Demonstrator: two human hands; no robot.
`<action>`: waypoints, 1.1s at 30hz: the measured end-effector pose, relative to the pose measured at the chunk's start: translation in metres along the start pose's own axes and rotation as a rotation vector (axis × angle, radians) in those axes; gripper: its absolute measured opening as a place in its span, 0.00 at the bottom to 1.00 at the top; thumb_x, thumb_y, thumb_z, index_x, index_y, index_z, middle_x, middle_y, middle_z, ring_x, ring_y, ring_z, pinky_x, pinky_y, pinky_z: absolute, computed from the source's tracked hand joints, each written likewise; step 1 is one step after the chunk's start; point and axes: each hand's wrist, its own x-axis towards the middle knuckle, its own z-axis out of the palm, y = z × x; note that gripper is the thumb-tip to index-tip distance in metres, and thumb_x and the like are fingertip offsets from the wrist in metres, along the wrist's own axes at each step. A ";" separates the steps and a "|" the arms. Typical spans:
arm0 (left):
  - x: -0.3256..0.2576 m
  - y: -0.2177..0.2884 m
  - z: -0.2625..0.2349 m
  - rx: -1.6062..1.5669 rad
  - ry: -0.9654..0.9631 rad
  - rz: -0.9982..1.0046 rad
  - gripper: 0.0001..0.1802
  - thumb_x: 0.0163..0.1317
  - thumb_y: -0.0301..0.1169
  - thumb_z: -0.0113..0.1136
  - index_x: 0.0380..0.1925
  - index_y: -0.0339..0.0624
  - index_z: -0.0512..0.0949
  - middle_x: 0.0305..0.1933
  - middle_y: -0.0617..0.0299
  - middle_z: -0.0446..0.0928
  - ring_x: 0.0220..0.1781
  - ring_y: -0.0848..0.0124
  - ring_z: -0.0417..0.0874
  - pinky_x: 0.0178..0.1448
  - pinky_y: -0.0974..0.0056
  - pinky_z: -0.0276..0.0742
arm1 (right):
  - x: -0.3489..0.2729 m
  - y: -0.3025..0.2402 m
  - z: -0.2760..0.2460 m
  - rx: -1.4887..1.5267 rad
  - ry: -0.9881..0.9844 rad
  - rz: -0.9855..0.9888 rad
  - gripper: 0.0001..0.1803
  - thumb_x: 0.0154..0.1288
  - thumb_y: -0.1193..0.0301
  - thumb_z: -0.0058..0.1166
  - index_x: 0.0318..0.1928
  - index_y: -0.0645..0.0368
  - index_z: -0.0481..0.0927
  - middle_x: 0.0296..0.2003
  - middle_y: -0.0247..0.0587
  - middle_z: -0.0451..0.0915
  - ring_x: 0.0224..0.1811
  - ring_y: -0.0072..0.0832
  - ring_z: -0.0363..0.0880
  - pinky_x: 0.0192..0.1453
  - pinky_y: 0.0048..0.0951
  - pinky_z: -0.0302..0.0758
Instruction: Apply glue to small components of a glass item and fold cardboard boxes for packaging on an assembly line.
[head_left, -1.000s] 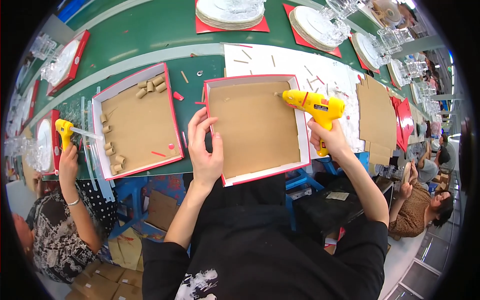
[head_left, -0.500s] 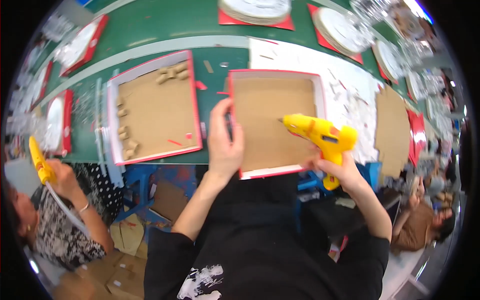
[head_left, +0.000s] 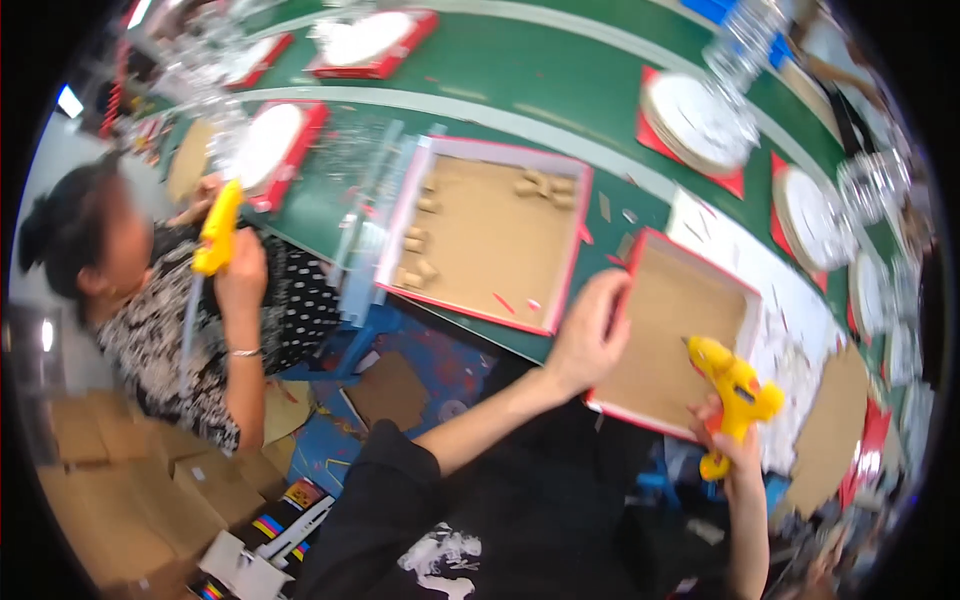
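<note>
My left hand (head_left: 594,338) grips the left wall of a shallow box (head_left: 662,315) with red edges, white inner walls and a brown cardboard floor. Its fingers curl over that wall, the thumb inside. My right hand (head_left: 732,445) is wrapped around the handle of a yellow glue gun (head_left: 745,388), whose nozzle points left over the box floor. Fingers of this hand are close to the near edge of the box; whether they touch it I cannot tell. Left of it lies a similar box (head_left: 490,245), with small brown cardboard rolls (head_left: 545,188) at its far right corner and along its left side.
At the left a co-worker holds another yellow glue gun (head_left: 218,228). Stacks of white discs (head_left: 700,120) on red bases stand farther back on the green table (head_left: 520,75). White paper (head_left: 790,345) with scraps and a brown cardboard sheet (head_left: 830,425) lie at the right.
The view has swung left, so the boxes and my hands appear farther right and the co-worker shows more fully. My hands keep hold of the box and the glue gun.
</note>
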 end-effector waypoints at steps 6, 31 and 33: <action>0.008 -0.003 -0.007 0.004 -0.049 -0.070 0.24 0.55 0.19 0.52 0.55 0.30 0.68 0.54 0.46 0.71 0.57 0.55 0.74 0.63 0.59 0.68 | 0.011 0.007 0.003 0.009 0.034 0.060 0.21 0.58 0.69 0.59 0.50 0.63 0.70 0.23 0.34 0.71 0.25 0.25 0.75 0.32 0.24 0.71; 0.002 0.004 0.002 -0.027 -0.066 -0.100 0.24 0.57 0.19 0.51 0.56 0.32 0.67 0.56 0.52 0.71 0.55 0.63 0.75 0.51 0.63 0.72 | 0.008 0.010 -0.009 -0.088 0.099 0.058 0.10 0.63 0.74 0.53 0.44 0.61 0.70 0.18 0.30 0.66 0.16 0.18 0.68 0.21 0.20 0.67; 0.001 0.004 0.001 -0.012 -0.071 -0.089 0.24 0.57 0.19 0.51 0.56 0.32 0.67 0.56 0.52 0.71 0.56 0.62 0.75 0.53 0.63 0.72 | 0.007 0.013 -0.009 -0.080 0.114 0.057 0.10 0.63 0.74 0.53 0.44 0.61 0.70 0.18 0.30 0.66 0.16 0.18 0.68 0.21 0.21 0.67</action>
